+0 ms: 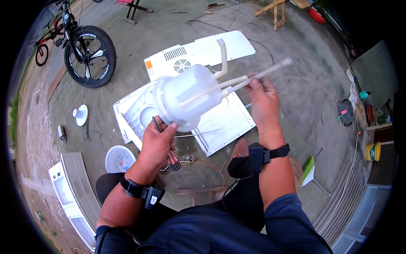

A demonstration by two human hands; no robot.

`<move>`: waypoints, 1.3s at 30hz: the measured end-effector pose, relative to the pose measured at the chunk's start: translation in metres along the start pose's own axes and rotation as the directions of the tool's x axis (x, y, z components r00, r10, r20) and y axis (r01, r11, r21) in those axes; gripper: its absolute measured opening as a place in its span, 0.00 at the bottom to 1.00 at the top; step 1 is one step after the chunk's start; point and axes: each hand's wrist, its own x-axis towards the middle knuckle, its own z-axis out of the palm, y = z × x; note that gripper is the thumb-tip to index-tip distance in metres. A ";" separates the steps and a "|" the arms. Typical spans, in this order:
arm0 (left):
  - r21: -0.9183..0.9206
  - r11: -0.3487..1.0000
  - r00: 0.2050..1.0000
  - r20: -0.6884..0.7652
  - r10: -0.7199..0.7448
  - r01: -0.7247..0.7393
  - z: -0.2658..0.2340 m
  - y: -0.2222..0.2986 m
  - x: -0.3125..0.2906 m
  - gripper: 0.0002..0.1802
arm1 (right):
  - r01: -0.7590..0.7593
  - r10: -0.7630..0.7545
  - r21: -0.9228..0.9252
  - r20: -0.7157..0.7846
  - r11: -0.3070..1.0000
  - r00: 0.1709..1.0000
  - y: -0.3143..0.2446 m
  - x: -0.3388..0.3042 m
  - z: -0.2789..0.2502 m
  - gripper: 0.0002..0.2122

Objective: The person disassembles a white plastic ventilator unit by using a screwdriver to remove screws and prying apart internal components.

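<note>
A translucent white plastic tank (186,91) with a wide flanged rim is held up tilted in front of me. My left hand (160,137) is closed on the near edge of its rim. That same hand also holds a screwdriver (174,161), its red and dark patterned handle sticking out below the palm. My right hand (264,99) pinches a pale flexible tube (270,70) close to the tank's bottom end; the tube's free end is blurred. A thicker bent hose (223,57) rises from the tank's far side.
Beneath the tank lies a white moulded housing (226,127), with a white vented panel (201,50) beyond it. A white bowl (119,159) of small parts sits by my left knee. A bicycle (89,55) stands far left; a green broom (308,171) lies right.
</note>
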 end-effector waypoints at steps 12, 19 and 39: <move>0.157 0.984 0.996 -0.017 0.088 -0.084 -0.003 -0.001 0.002 0.13 | -0.225 0.213 -0.187 -0.084 0.956 0.973 0.001 0.005 -0.006 0.15; 0.366 0.918 0.985 -0.020 0.169 -0.150 -0.010 0.002 0.002 0.12 | -0.155 0.326 -0.635 0.162 0.757 0.932 0.016 -0.007 0.003 0.22; 0.599 0.678 0.891 0.149 0.428 -0.426 -0.010 -0.014 -0.006 0.12 | -0.339 0.355 -0.134 0.132 0.931 0.925 0.033 -0.017 0.021 0.12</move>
